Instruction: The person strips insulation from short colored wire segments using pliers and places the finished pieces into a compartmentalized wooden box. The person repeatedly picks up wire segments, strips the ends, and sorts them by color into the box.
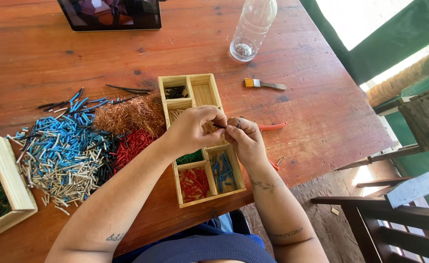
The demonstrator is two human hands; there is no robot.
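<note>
My left hand point(191, 127) and my right hand point(244, 140) meet above a wooden divided box point(201, 90). Together they pinch a short dark piece of wire point(219, 126) between the fingertips. My right hand also grips red-handled pliers point(272, 126), whose handles stick out to the right. The box compartments hold sorted pieces: black at the top, green, red point(193, 184) and blue point(223, 171) near me. Left of the box lie a tuft of bare copper strands point(127, 116) and a big heap of blue, beige, black and red insulation pieces point(68, 151).
A second wooden box point(10, 182) with green and blue pieces sits at the left edge. A clear plastic bottle point(251, 28) and a small brush point(265, 84) stand beyond the box. A tablet point(111, 13) lies at the far edge. Wooden chairs point(399, 214) are right of the table.
</note>
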